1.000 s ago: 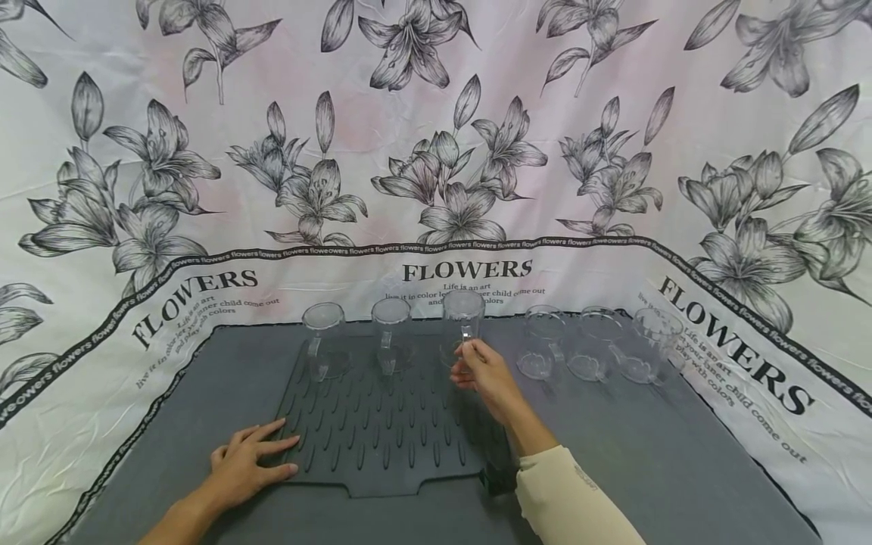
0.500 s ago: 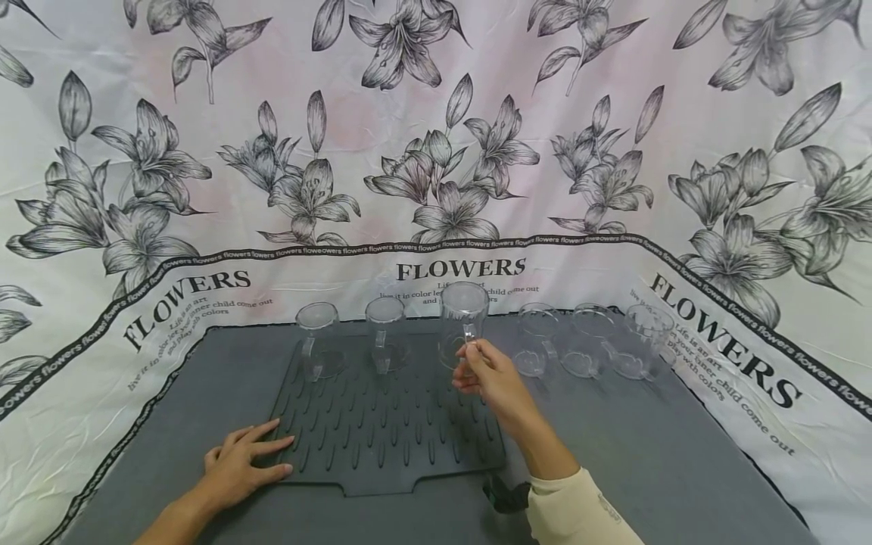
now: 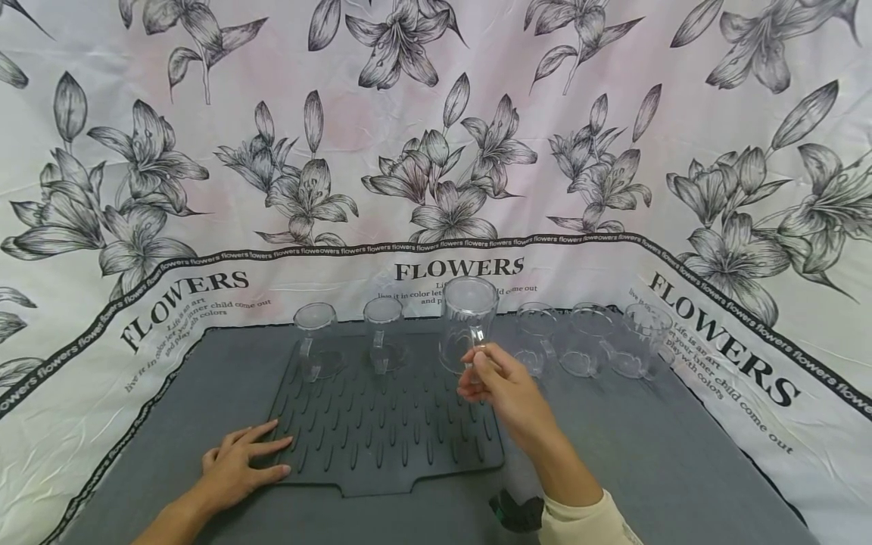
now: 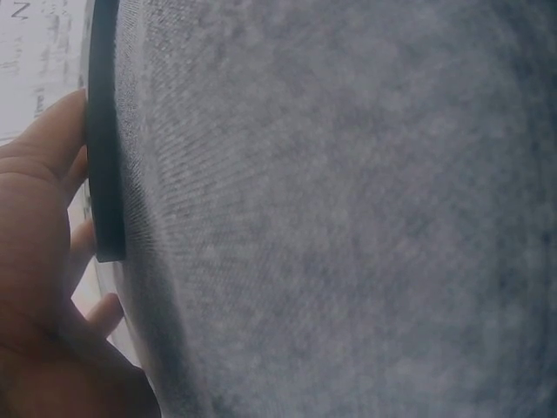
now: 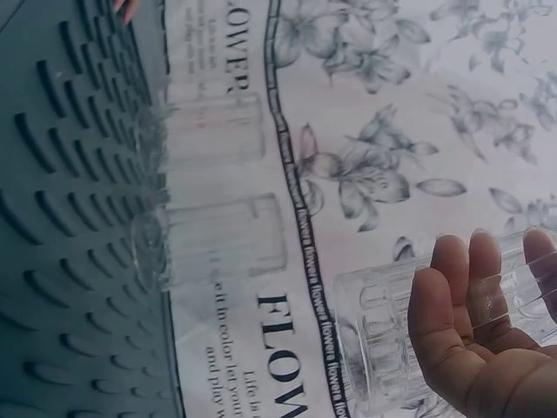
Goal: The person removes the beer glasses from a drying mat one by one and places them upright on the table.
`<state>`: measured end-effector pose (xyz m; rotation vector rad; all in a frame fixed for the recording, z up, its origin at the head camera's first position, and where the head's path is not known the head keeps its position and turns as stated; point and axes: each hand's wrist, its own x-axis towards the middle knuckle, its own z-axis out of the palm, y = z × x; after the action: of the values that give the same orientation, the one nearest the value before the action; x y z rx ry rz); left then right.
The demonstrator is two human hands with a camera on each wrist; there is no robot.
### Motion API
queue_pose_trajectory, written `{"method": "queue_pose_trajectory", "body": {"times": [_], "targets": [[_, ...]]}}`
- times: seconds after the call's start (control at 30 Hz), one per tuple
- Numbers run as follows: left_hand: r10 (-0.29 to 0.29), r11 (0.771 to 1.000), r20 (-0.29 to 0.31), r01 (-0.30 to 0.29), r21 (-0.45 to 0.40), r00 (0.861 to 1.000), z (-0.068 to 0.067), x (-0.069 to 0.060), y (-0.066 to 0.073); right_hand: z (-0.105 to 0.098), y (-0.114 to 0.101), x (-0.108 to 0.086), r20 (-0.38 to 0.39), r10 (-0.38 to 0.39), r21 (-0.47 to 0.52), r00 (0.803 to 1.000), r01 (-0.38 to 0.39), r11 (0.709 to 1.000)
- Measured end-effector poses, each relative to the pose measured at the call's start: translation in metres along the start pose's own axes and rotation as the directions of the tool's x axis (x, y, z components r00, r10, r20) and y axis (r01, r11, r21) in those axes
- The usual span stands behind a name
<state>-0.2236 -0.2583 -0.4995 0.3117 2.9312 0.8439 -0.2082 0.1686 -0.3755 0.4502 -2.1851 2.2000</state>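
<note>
My right hand [image 3: 507, 390] grips the handle of a clear glass mug [image 3: 470, 299] over the back right of a dark ribbed mat [image 3: 381, 446]. In the right wrist view the held mug [image 5: 374, 340] looks raised off the mat, with curled fingers [image 5: 435, 326] in front of it. My left hand [image 3: 238, 462] lies at the mat's left edge, fingers spread and touching it. The left wrist view shows those fingers [image 4: 52, 139] against the mat's edge [image 4: 104, 157]. Two similar glass mugs, one [image 3: 316, 318] at left and another [image 3: 384, 314] beside it, stand along the mat's back.
Three more glass mugs, the nearest one [image 3: 537, 325], a middle one [image 3: 591, 333] and an outer one [image 3: 647, 333], stand right of the mat on the grey tabletop [image 3: 668, 454]. A flower-printed cloth [image 3: 463, 189] hangs behind. Something black [image 3: 514, 512] shows by my right wrist.
The held mug has come up and nearer to me, drifting slightly right with my right hand. My left hand stays in place on the mat's edge.
</note>
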Motion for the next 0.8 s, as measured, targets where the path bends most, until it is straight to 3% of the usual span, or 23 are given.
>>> {"method": "queue_pose_trajectory", "body": {"times": [0.37,0.8], "targets": [[0.004,1.000,-0.004,-0.004,0.013,1.000,0.001,0.000,0.000,-0.005,-0.017,-0.016,0.031,-0.064,0.010,0.997,0.064,0.998],[-0.006,1.000,-0.002,0.006,0.023,1.000,0.001,-0.001,-0.001,-0.015,-0.024,-0.023,-0.022,-0.177,-0.019,0.984,0.177,0.984]]}}
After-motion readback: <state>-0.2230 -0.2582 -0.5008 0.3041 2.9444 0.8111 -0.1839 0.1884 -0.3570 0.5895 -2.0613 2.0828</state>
